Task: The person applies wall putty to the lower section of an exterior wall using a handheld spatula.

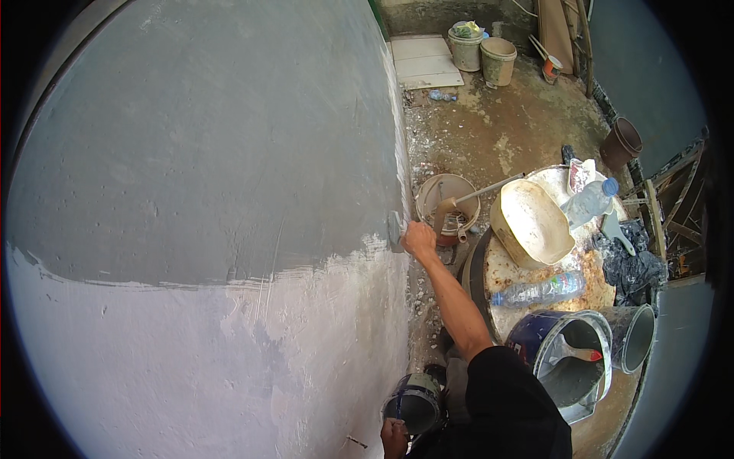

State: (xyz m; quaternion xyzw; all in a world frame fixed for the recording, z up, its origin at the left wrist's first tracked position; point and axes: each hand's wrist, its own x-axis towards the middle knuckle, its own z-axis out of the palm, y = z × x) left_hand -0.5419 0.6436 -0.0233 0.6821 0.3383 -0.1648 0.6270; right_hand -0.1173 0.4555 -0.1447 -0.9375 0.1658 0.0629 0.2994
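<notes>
My right hand (pixel 418 239) reaches forward with its fingers wrapped round a paintbrush (pixel 395 231). The grey-coated brush head is against the wall (pixel 229 153), close to its right-hand edge. Dark grey paint covers the upper part of the wall and ends in a ragged border; below it the surface is pale. At the bottom, my left hand (pixel 395 437) is closed on the handle of a small bucket (pixel 417 409) with grey paint inside. Part of the left hand is cut off by the lower edge, and its arm is hidden.
To the right stands a round, stained drum top (pixel 596 268) with a cut-open container (pixel 533 222), plastic bottles (pixel 539 291) and paint buckets (pixel 562 352). A bucket of tools (pixel 447 206) sits on the floor beside it. Farther off are more buckets (pixel 498 61) and pale boards (pixel 424 61).
</notes>
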